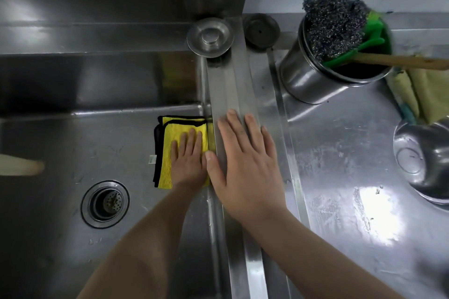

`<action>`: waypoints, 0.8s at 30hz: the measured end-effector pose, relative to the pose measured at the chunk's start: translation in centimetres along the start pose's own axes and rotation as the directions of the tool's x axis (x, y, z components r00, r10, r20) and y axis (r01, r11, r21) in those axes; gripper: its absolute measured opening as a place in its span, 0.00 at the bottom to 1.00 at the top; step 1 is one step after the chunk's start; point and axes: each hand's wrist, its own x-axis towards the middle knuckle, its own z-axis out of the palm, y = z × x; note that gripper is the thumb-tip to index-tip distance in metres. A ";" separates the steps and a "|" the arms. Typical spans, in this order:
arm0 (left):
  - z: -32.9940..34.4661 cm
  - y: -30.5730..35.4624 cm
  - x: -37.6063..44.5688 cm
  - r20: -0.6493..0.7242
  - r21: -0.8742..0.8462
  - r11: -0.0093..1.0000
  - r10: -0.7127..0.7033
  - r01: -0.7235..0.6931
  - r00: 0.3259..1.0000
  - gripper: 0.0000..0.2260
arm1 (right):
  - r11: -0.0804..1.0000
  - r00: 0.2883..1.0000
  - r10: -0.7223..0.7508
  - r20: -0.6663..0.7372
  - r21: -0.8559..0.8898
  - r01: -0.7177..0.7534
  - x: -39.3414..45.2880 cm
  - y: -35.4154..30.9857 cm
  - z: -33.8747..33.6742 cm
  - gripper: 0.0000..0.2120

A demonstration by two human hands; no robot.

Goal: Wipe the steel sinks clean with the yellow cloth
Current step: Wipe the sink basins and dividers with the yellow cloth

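A: Where is the yellow cloth (pixel 167 150) sitting, and what is the person doing with it?

B: It is lying folded on the floor of the steel sink (pixel 73 143), tucked into the far right corner against the wall. The left hand (pixel 188 160) is pressing down on it with straight fingers laid close together, gripping nothing. The drain (pixel 105 204) is lying well apart from it, nearer the person.

A: And the other hand?

B: The right hand (pixel 245 165) is resting flat on the sink rim (pixel 228 94), fingers spread and straight, probably bracing the person.

A: How is the cloth likely behaving?

B: It is looking soft, light and limp, with black-edged layers stacked up. On smooth steel it is probably sliding easily, so a flat palm over the middle seems the best hold; pinching an edge would likely be unfolding it.

A: Anything else around?

B: A steel canister (pixel 313 80) is holding a scouring pad (pixel 334 24) on the counter (pixel 340 153).
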 end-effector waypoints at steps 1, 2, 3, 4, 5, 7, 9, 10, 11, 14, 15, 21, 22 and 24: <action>0.2 0.1 -0.4 0.011 -0.011 1.000 0.001 -0.001 1.000 0.30 | 1.000 1.000 0.001 0.000 -0.002 -0.001 0.0 0.0 0.0 0.28; 0.3 0.1 -0.9 0.022 -0.025 1.000 -0.002 0.002 1.000 0.30 | 1.000 1.000 0.001 0.002 -0.004 -0.001 0.0 0.0 0.0 0.28; 0.4 0.2 -1.3 0.022 -0.041 0.999 -0.003 0.003 1.000 0.30 | 1.000 1.000 0.002 0.006 -0.005 -0.002 -0.1 0.0 -0.1 0.29; 0.7 0.1 -1.7 0.018 -0.047 0.999 0.000 0.001 1.000 0.31 | 1.000 1.000 0.003 0.009 -0.006 -0.003 -0.1 0.0 -0.1 0.29; 0.9 0.1 -2.1 0.014 -0.044 0.999 -0.002 0.002 1.000 0.31 | 1.000 1.000 0.002 0.010 -0.009 -0.002 -0.1 0.0 -0.1 0.29; 1.6 0.0 -2.9 0.021 -0.039 0.999 -0.005 0.006 1.000 0.34 | 1.000 1.000 0.000 0.004 -0.016 0.000 -0.1 -0.1 -0.2 0.29; 2.1 0.1 -3.8 0.029 -0.037 0.999 -0.007 0.008 1.000 0.36 | 1.000 1.000 0.001 0.002 -0.016 -0.001 -0.1 -0.1 -0.3 0.29; 2.1 0.1 -4.3 0.027 -0.038 0.999 -0.005 0.006 1.000 0.37 | 1.000 1.000 0.003 0.003 -0.011 -0.003 -0.1 -0.2 -0.3 0.29; 2.1 0.2 -4.7 0.027 -0.042 0.999 -0.001 0.002 1.000 0.37 | 1.000 1.000 0.004 0.006 -0.006 -0.004 -0.1 -0.2 -0.4 0.29; 2.0 0.3 -6.4 0.043 -0.047 0.998 0.031 -0.029 0.999 0.35 | 1.000 1.000 0.005 0.008 0.005 -0.005 -0.1 -0.1 -0.4 0.30; 2.1 0.3 -6.9 0.047 -0.042 0.998 0.042 -0.040 0.998 0.34 | 1.000 1.000 0.002 0.005 0.002 -0.002 -0.1 0.0 -0.4 0.30; 2.3 0.2 -9.8 0.127 -0.020 0.998 0.068 -0.066 0.990 0.30 | 1.000 1.000 -0.017 -0.007 -0.012 0.017 -0.2 0.1 -0.2 0.30; 2.2 0.2 -10.2 0.134 -0.030 0.997 0.077 -0.073 0.988 0.29 | 1.000 1.000 -0.019 -0.006 -0.014 0.018 -0.2 0.1 -0.2 0.30; 1.9 0.4 -11.2 0.121 -0.034 0.996 0.089 -0.086 0.989 0.29 | 1.000 1.000 -0.021 -0.007 -0.015 0.021 -0.1 0.1 -0.2 0.29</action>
